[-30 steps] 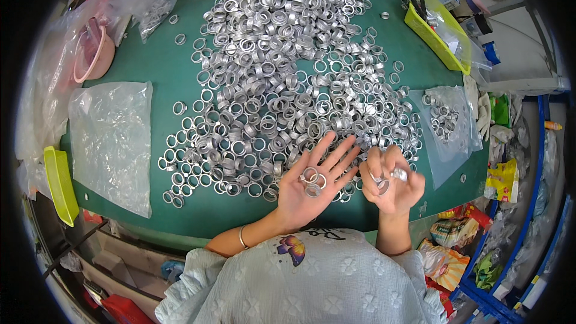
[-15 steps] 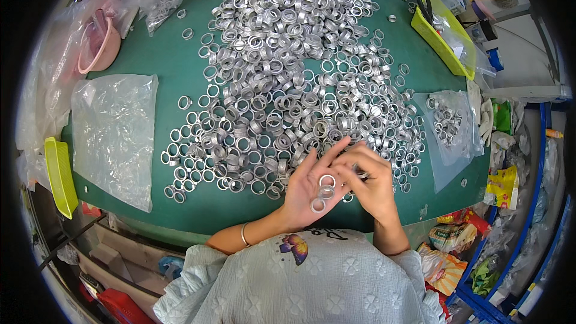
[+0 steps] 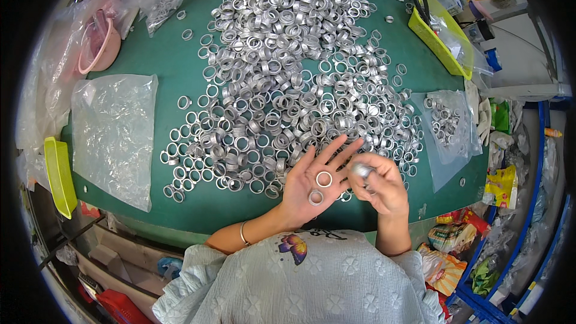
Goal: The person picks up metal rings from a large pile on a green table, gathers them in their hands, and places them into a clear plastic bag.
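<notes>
My left hand (image 3: 306, 189) is turned palm up with its fingers spread. Two loose silver metal rings rest on its palm: one ring (image 3: 324, 179) near the base of the fingers, the other ring (image 3: 315, 197) closer to the wrist. Just to its right, my right hand (image 3: 384, 189) is closed, pinching a metal ring (image 3: 362, 170) between thumb and fingers; motion blurs it, and whether a second ring is in the grip I cannot tell. Beyond both hands spreads a large heap of similar rings (image 3: 273, 54), piled high at the back and thinning towards me.
A flat clear plastic bag (image 3: 114, 138) lies left on the green tabletop (image 3: 180, 219). At right, another bag (image 3: 447, 144) has rings in it. A yellow-green basket (image 3: 441, 36) stands at the far right, a pink bowl (image 3: 102, 48) at the far left. A blue-framed shelf (image 3: 528, 204) borders the right side.
My right hand has drawn away to the right from the left palm, with a ring in its fingers. Fewer rings lie on the left palm, and its fingers are spread wider.
</notes>
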`<state>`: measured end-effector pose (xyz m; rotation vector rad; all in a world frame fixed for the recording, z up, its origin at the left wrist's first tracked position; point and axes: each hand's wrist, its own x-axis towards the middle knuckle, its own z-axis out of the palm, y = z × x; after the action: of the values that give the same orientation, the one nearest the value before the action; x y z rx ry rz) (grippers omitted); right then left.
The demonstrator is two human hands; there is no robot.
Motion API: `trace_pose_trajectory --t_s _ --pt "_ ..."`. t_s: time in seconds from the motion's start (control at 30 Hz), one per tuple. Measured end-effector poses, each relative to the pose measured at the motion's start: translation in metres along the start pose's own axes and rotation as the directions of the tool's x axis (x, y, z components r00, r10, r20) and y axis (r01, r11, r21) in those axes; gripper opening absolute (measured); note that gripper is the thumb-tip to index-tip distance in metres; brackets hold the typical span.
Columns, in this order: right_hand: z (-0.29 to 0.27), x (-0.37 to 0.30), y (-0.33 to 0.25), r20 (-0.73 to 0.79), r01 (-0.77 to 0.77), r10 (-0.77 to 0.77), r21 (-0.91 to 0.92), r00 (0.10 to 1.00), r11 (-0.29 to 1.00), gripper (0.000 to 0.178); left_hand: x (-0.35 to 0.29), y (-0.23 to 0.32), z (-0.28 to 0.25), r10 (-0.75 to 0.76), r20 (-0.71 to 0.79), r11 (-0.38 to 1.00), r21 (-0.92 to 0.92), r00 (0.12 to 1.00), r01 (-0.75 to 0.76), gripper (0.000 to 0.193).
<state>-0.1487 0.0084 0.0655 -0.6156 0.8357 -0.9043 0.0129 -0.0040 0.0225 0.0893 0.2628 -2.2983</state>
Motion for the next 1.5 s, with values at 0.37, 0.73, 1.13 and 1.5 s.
trace_pose_trajectory --t_s 0.37,0.73,1.13,1.5 --pt "-0.007 0.012 0.013 0.161 0.480 -0.461 -0.113 0.873 0.870 0.024 0.001 -0.001 0.000 0.022 0.048 0.998 -0.052 0.999 -0.020 0.056" --pt "0.025 0.017 0.012 0.155 0.266 -0.350 -0.918 0.924 0.294 0.023 -0.001 0.000 -0.003 0.046 -0.026 0.996 0.083 0.999 -0.044 0.056" --pt "0.000 0.005 0.011 0.064 -0.040 0.006 0.542 0.998 0.840 0.035 0.001 -0.001 0.003 0.023 0.042 0.999 0.037 0.999 -0.025 0.058" --pt "0.030 0.015 0.025 0.172 0.279 -0.434 -0.940 0.884 0.196 0.028 -0.002 -0.002 -0.004 0.058 -0.002 0.974 0.218 0.998 -0.056 0.057"
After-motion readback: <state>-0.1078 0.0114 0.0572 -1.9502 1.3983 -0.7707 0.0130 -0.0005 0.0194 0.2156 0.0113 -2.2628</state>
